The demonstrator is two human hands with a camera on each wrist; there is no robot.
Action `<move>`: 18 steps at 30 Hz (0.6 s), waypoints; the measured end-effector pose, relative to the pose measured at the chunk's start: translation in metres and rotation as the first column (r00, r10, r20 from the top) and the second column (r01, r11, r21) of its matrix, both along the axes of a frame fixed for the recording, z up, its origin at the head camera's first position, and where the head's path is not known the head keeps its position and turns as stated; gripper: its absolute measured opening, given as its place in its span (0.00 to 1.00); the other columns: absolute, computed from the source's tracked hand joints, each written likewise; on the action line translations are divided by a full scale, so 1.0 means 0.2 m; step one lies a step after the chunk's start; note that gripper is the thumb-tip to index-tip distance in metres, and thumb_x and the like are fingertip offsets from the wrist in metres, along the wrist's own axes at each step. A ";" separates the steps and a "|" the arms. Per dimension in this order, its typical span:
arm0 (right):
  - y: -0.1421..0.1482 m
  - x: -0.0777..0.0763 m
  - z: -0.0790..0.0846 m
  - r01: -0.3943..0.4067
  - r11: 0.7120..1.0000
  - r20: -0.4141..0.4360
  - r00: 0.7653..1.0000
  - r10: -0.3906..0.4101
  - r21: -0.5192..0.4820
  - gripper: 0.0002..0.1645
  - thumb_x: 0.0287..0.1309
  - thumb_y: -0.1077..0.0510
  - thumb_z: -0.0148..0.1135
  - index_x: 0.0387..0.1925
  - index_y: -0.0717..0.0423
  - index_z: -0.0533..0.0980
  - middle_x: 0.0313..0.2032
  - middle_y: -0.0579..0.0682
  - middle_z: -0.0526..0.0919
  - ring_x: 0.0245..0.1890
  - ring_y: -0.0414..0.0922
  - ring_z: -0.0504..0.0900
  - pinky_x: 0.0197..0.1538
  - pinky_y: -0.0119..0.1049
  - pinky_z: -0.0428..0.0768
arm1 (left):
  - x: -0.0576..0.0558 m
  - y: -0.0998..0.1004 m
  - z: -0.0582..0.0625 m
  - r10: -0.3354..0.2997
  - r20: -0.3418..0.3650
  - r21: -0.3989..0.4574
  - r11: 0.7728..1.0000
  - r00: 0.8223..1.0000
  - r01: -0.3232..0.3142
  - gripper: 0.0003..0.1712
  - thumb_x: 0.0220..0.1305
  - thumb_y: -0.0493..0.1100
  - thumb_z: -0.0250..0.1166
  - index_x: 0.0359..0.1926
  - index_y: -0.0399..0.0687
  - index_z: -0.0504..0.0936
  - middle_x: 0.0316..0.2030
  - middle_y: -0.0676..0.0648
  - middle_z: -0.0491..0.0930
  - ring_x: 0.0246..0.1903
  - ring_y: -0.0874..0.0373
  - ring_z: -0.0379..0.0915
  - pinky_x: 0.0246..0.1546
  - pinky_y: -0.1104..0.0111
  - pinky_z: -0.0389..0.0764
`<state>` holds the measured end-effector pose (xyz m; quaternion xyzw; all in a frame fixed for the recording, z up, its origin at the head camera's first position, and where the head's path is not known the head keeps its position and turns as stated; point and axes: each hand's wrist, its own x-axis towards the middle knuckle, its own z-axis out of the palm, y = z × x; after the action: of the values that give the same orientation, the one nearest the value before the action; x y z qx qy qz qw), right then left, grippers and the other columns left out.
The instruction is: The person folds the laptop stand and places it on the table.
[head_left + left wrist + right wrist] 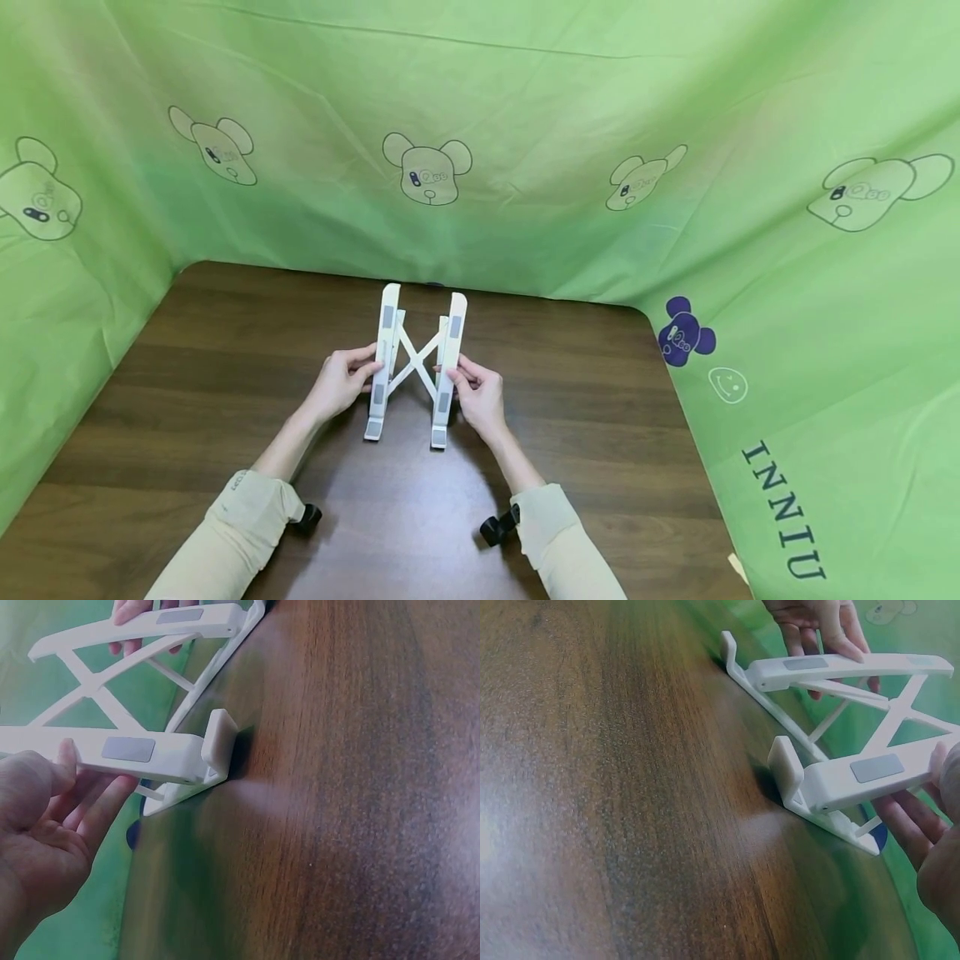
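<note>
A white folding laptop stand (415, 360) stands spread on the table, its two long arms joined by an X-shaped brace. Grey pads (128, 748) sit on the arms, and each front end has an upturned lip (786, 766). My left hand (342, 382) grips the left arm about its middle, thumb on top and fingers beneath, as the left wrist view shows. On the other side my right hand (480, 395) pinches the right arm in the same way. In the right wrist view the base legs touch the table while the arms are tilted up above them.
The brown wooden table (585, 433) reaches to a green curtain (525, 233) with bear-head prints at the back and sides. Black wrist devices (498, 527) hang at both sleeve cuffs. A small pale piece (738, 568) lies at the right table edge.
</note>
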<state>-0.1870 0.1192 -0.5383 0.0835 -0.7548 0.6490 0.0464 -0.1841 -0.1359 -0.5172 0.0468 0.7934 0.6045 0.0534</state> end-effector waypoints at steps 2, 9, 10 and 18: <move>0.00 0.00 0.00 -0.001 1.000 -0.004 1.000 0.001 0.006 0.23 0.71 0.72 0.67 0.65 0.72 0.81 0.47 0.72 0.91 0.33 0.31 0.89 0.34 0.46 0.93 | 0.00 0.01 0.00 -0.002 0.001 0.001 1.000 1.000 0.002 0.26 0.80 0.28 0.61 0.75 0.26 0.73 0.64 0.21 0.81 0.52 0.42 0.88 0.45 0.66 0.94; 0.00 0.00 -0.01 -0.003 1.000 -0.005 1.000 0.003 0.009 0.23 0.72 0.72 0.66 0.65 0.72 0.81 0.47 0.72 0.91 0.31 0.28 0.88 0.33 0.45 0.93 | 0.01 0.02 0.00 0.005 0.013 0.002 1.000 1.000 -0.005 0.26 0.80 0.29 0.61 0.75 0.28 0.73 0.64 0.22 0.81 0.52 0.46 0.88 0.46 0.67 0.94; 0.00 0.00 -0.01 -0.005 1.000 -0.009 1.000 0.005 0.009 0.23 0.72 0.72 0.66 0.65 0.72 0.81 0.47 0.72 0.91 0.31 0.27 0.87 0.33 0.44 0.93 | 0.01 0.03 0.00 0.007 0.012 0.002 1.000 1.000 -0.007 0.26 0.80 0.29 0.61 0.75 0.28 0.73 0.64 0.23 0.81 0.53 0.46 0.88 0.46 0.66 0.94; 0.00 0.00 -0.01 -0.010 1.000 -0.016 1.000 0.010 0.017 0.23 0.71 0.72 0.67 0.65 0.73 0.80 0.46 0.72 0.91 0.30 0.28 0.87 0.32 0.45 0.92 | 0.02 0.04 0.00 0.008 0.006 0.018 1.000 1.000 -0.008 0.26 0.80 0.28 0.61 0.74 0.26 0.74 0.63 0.22 0.81 0.53 0.42 0.88 0.46 0.64 0.94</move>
<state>-0.1871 0.1200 -0.5395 0.0929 -0.7595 0.6421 0.0484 -0.1810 -0.1271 -0.5168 0.0423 0.7880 0.6119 0.0527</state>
